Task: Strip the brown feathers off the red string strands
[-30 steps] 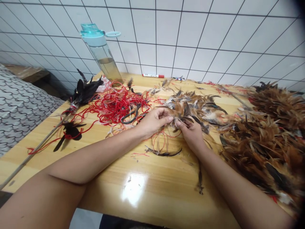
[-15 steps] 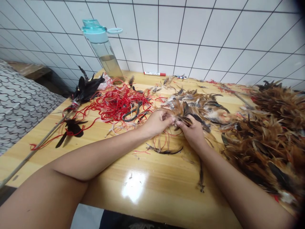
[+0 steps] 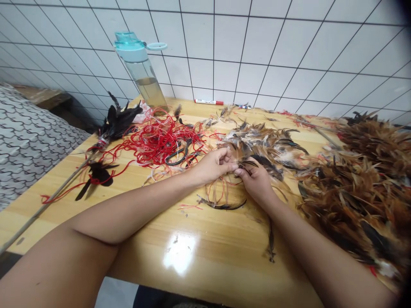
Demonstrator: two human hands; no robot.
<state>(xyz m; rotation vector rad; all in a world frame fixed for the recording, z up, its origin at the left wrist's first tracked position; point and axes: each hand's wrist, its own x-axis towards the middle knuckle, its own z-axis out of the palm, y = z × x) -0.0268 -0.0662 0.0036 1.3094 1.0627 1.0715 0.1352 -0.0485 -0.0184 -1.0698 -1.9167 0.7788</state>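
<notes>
Left hand (image 3: 213,166) and right hand (image 3: 256,184) are both pinched, we report, their thumbs and fingertips closed on a thin bunch of brown-and-black feathers (image 3: 244,163) between them. We find its long axis running away from us and slightly rightward, with the right hand nearer. Relative to a tangle of thin red cord (image 3: 157,141), the bunch lies to the right. Black-handled scissors (image 3: 176,157) sit at the tangle's near edge, and a large brown feather heap (image 3: 356,188) lies farther right.

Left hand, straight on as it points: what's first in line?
The right hand: the fingertips of the left hand sit almost against it, near a dark feather. Depth is unclear, so they may already touch.
</notes>
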